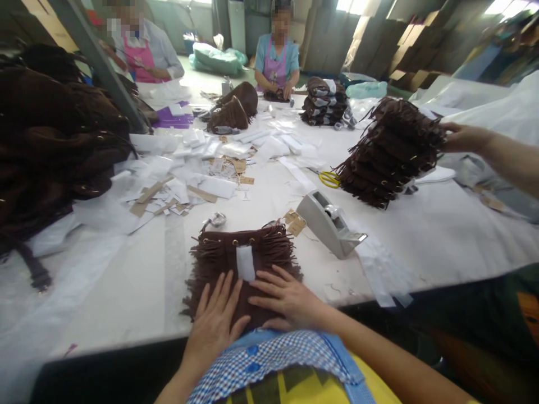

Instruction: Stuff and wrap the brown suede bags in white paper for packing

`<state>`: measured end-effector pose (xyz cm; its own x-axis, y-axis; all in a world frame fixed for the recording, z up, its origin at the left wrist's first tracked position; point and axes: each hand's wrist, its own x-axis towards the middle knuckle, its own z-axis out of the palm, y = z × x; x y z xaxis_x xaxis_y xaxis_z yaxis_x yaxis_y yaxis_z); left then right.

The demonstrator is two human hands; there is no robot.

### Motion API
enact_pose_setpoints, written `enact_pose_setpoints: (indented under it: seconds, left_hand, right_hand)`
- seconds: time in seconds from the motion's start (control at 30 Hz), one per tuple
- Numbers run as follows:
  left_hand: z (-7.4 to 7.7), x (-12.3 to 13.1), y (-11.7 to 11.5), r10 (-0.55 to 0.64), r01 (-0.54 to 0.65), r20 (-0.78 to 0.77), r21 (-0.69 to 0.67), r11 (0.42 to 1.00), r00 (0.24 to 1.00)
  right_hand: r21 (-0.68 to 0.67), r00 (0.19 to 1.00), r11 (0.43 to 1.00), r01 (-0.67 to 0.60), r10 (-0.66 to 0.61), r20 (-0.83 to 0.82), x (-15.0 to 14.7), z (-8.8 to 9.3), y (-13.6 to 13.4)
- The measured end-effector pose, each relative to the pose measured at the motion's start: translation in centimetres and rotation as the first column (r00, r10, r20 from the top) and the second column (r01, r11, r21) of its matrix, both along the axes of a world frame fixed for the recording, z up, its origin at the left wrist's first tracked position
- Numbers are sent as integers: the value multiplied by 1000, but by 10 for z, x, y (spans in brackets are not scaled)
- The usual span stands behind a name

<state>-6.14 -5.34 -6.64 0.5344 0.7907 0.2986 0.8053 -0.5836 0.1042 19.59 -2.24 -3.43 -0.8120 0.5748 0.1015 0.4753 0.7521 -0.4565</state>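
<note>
A dark brown fringed bag (223, 258) lies flat at the table's near edge, with gold eyelets along its top and a white strip (246, 264) across its middle. My left hand (217, 317) rests flat on the bag's lower left part, fingers spread. On its lower right part lies my right hand (288, 300), fingers also spread, their tips close to the white strip. Brown tags (295, 223) stick out at the bag's top right corner, and a metal clasp (217, 219) lies just beyond its top left.
A grey tape dispenser (330, 224) stands right of the bag, yellow-handled scissors (329, 179) behind it. At right, another person's hand (463, 137) touches stacked fringed bags (387, 151). Brown bags (54, 129) are heaped left. Papers (168, 196) litter the table; two people work opposite.
</note>
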Motion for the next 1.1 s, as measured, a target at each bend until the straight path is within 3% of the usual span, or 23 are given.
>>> enact_pose_setpoints:
  seconds: [0.1,0.17,0.2,0.23,0.3,0.33,0.4,0.47,0.57,0.67,0.83,1.0,1.1]
  left_hand:
    - [-2,-8,-13,-107,107,-3,20,994,994]
    - [18,-16,-11,-120,129,116,-72,989,986]
    - [33,-19,-6,-61,87,192,-132,987,979]
    - [48,-21,3,52,-2,256,-192,981,965]
    - [78,-20,28,246,-200,351,-163,966,903]
    - [89,-17,44,276,-246,365,-128,961,889]
    - [100,-7,78,243,-205,329,-148,968,912]
    - [96,3,107,178,-109,249,-265,958,952]
    - [74,12,132,138,-57,178,-396,916,974]
    - [49,13,134,156,-95,178,-311,945,971]
    - [24,9,124,195,-179,155,-109,978,968]
    - [19,-18,122,178,-156,137,-155,975,975]
    - [19,-39,113,201,-181,92,-186,966,975]
  right_hand:
    - [-39,997,996,-77,77,-10,14,-1,2]
    - [-69,992,993,-93,86,-95,20,5,2]
    - [-78,984,994,-72,59,-166,22,11,4]
    - [-80,970,996,-27,7,-245,22,16,8]
    - [-69,910,988,140,-156,-385,20,30,24]
    - [-56,871,968,243,-243,-427,17,36,36]
    - [-12,828,918,396,-362,-429,9,45,67]
    - [34,874,920,390,-359,-327,-1,49,101]
    - [-10,983,984,180,-180,-38,-14,46,142]
    - [-115,986,991,70,-51,159,-22,42,164]
    - [-261,976,965,-36,90,200,-31,38,179]
    - [-231,963,972,36,28,268,-33,29,179]
    - [-116,984,987,110,-92,150,-26,26,166]
